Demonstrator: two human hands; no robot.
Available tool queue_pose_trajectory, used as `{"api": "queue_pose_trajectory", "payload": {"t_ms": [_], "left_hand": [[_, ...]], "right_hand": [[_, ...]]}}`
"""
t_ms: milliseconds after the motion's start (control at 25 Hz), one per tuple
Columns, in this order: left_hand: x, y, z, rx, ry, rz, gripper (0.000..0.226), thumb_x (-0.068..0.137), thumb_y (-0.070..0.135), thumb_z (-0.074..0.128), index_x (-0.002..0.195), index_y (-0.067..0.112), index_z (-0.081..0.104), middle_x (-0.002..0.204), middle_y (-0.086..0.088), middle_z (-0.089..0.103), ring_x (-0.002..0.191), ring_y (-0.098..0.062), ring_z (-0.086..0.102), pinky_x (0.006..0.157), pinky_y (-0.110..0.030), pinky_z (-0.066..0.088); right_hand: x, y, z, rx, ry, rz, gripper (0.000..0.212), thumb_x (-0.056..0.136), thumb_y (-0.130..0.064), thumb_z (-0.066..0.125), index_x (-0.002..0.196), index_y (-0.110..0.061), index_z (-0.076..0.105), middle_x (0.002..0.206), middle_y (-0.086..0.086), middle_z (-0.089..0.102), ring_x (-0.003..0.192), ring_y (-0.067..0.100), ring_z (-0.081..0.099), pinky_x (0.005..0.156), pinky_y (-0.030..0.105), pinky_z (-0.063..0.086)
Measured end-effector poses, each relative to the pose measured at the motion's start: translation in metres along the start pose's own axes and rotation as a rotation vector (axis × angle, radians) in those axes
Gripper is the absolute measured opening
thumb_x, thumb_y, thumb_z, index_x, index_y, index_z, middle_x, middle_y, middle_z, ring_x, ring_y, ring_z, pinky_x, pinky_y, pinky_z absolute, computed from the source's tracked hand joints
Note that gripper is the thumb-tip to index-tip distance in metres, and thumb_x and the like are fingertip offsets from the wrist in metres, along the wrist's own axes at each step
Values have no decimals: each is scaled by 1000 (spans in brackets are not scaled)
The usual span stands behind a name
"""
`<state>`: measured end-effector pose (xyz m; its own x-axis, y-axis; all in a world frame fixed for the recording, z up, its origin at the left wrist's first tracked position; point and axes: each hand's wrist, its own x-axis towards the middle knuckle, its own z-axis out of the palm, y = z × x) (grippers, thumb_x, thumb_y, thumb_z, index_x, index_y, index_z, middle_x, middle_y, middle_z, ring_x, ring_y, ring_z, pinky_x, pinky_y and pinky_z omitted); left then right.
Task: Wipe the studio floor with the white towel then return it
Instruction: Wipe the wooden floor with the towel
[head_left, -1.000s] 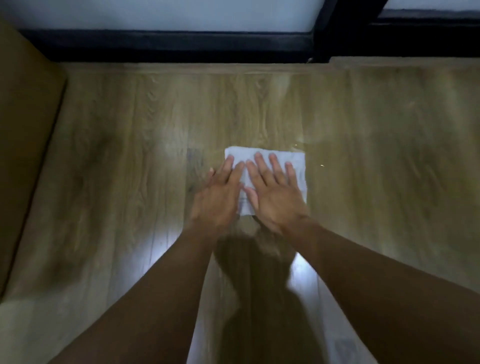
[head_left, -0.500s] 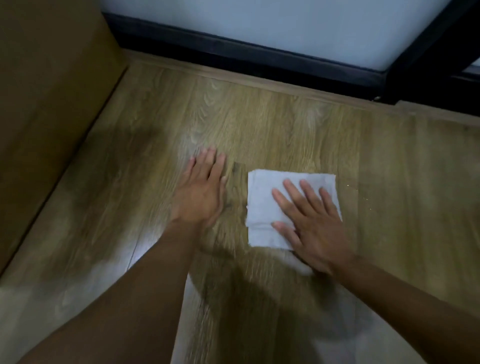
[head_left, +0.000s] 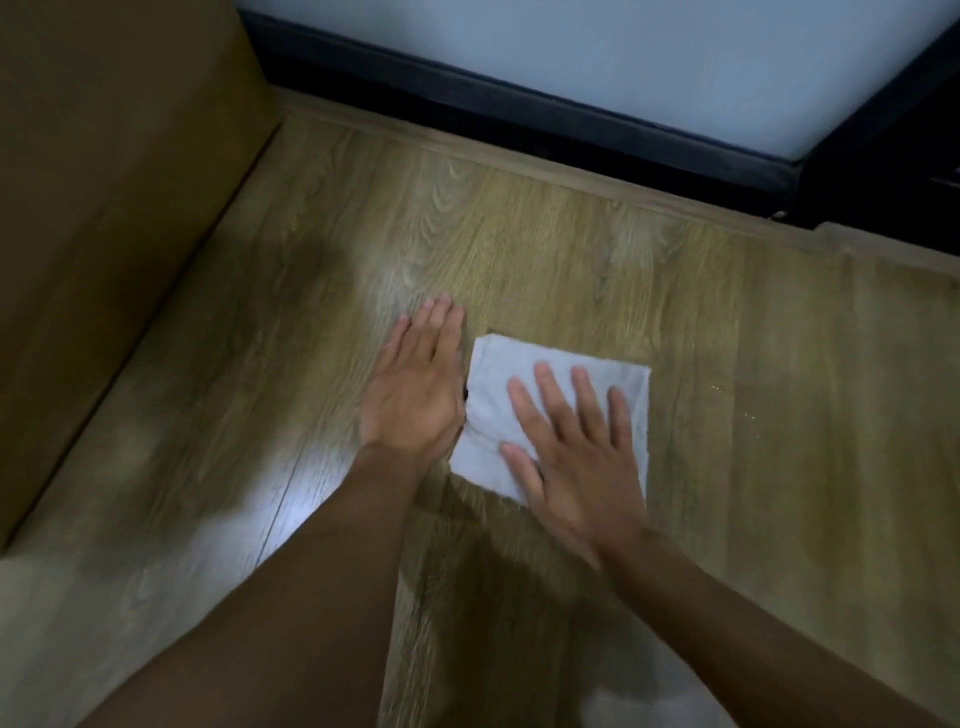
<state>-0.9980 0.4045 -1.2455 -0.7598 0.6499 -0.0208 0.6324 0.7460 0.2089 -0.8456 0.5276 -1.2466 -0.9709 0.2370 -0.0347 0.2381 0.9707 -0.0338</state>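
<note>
The towel (head_left: 561, 415) lies flat on the floor (head_left: 519, 234). The right hand (head_left: 576, 467) presses on it with fingers spread. The left hand (head_left: 415, 395) lies flat on the floor, fingers together, touching the towel's left edge.

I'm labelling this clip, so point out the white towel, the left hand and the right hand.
white towel (head_left: 493, 374), head view, bare upper-left part.
left hand (head_left: 415, 400), head view, back of the hand.
right hand (head_left: 582, 467), head view, back of the hand.
</note>
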Motion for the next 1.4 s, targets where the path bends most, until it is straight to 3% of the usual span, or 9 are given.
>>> {"api": "queue_pose_trajectory", "payload": {"t_ms": [120, 320, 520, 640, 760, 920, 1080, 1320, 1400], "left_hand": [[0, -7, 3, -160, 60, -157, 66, 97, 27, 40, 153, 9, 10, 161, -6, 12, 148, -15, 12, 122, -29, 7], [17, -8, -15, -718, 345, -543, 51, 99, 25, 33, 150, 17, 29, 158, -4, 27, 144, -22, 27, 116, -29, 21], [-2, -43, -18, -56, 142, 55, 53, 98, 32, 27, 140, 8, 47, 149, -14, 42, 142, -29, 33, 119, -50, 15], [42, -70, -24, 92, -14, -125, 54, 103, 33, 18, 151, 9, 23, 158, -10, 23, 147, -26, 16, 121, -43, 9], [98, -92, -41, 135, -85, -296, 55, 104, 33, 15, 151, 4, 19, 159, -13, 18, 148, -30, 7, 121, -43, 4], [38, -80, -31, 96, 33, -269, 53, 103, 29, 21, 147, 1, 30, 154, -19, 28, 146, -28, 21, 118, -37, 14], [-42, -62, -26, 163, -142, -197, 58, 102, 30, 9, 152, 1, 9, 159, -20, 9, 149, -27, 5, 122, -37, 5], [37, -107, -48, 54, -195, -386, 60, 103, 30, 24, 152, 2, 5, 161, -15, 3, 149, -24, 2, 119, -33, 7], [12, -102, -55, 149, -187, -317, 60, 100, 33, 34, 149, 1, 23, 156, -18, 25, 145, -25, 24, 114, -31, 26]], "right_hand": [[73, -12, 2, -5, 54, -31, 58, 100, -54, 23, 152, -29, 28, 160, 1, 24, 148, 30, 18, 117, 55, 11], [152, -65, 1, 73, -36, 59, 62, 99, -48, 19, 155, -28, 1, 164, 1, -1, 149, 32, -8, 117, 56, -7], [92, -82, -2, 0, -137, -228, 83, 83, -59, 14, 153, -13, 17, 158, 7, 28, 150, 26, -2, 118, 54, -2], [164, -86, -9, -35, -188, -252, 95, 78, -66, 21, 154, -9, 12, 162, 2, 18, 150, 24, -7, 118, 52, -7], [231, -93, -9, 5, -263, -220, 104, 79, -77, 33, 155, -17, -6, 163, -7, -7, 148, 21, -17, 117, 50, -13], [172, -104, 1, -56, -127, -240, 84, 87, -60, 30, 155, -17, 6, 164, -4, 1, 150, 25, -10, 118, 52, -7], [102, -98, -2, -9, -125, -380, 67, 90, -39, 11, 153, -19, 23, 163, -5, 10, 150, 26, 0, 119, 52, -2], [215, -121, -7, 1, -267, -372, 76, 92, -57, 32, 155, -29, -2, 162, -10, -12, 148, 22, -17, 117, 51, -12], [189, -126, -4, -33, -249, -391, 88, 87, -67, 39, 155, -26, 1, 163, -7, -9, 149, 25, -16, 117, 53, -11]]}}
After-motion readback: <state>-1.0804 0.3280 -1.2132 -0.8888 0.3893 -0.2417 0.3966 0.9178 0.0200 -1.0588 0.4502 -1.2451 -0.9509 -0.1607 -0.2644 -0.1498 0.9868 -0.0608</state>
